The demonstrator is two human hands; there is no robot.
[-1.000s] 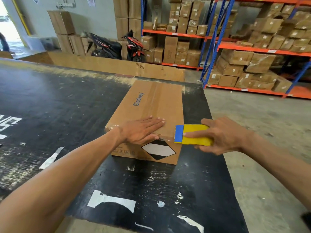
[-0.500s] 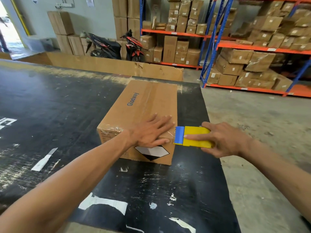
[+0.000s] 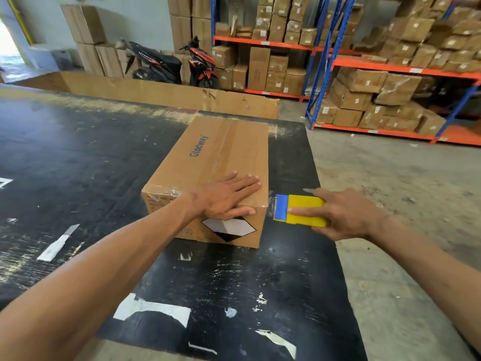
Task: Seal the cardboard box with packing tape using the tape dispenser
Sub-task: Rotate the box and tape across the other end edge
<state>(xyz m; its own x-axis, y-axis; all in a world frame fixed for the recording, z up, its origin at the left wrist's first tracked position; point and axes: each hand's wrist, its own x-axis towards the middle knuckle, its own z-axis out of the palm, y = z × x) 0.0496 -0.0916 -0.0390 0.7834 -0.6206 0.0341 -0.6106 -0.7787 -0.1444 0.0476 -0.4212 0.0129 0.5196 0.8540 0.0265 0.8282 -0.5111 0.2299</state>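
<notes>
The cardboard box, printed "Glodway" on top, lies closed on the black desk near the desk's right edge, with clear packing tape running along its top seam and more tape wrinkled over its near left corner; a black-and-white diamond label sits on the box's near face; the left hand lies flat and open on the near end of the box top, fingers spread toward the box's right edge and thumb hooked over onto the near face just above the label; the right hand is closed around a yellow tape dispenser, whose blue toothed end is just beside the box's near right corner, though whether it touches the box I cannot tell; torn white tape scraps are stuck to the desk nearer than the box and to its left; beyond the box a flattened cardboard sheet stands along the desk's far edge; behind that are two parked scooters; to the right of the box, across the concrete floor, stand blue-and-orange shelves loaded with cartons.
</notes>
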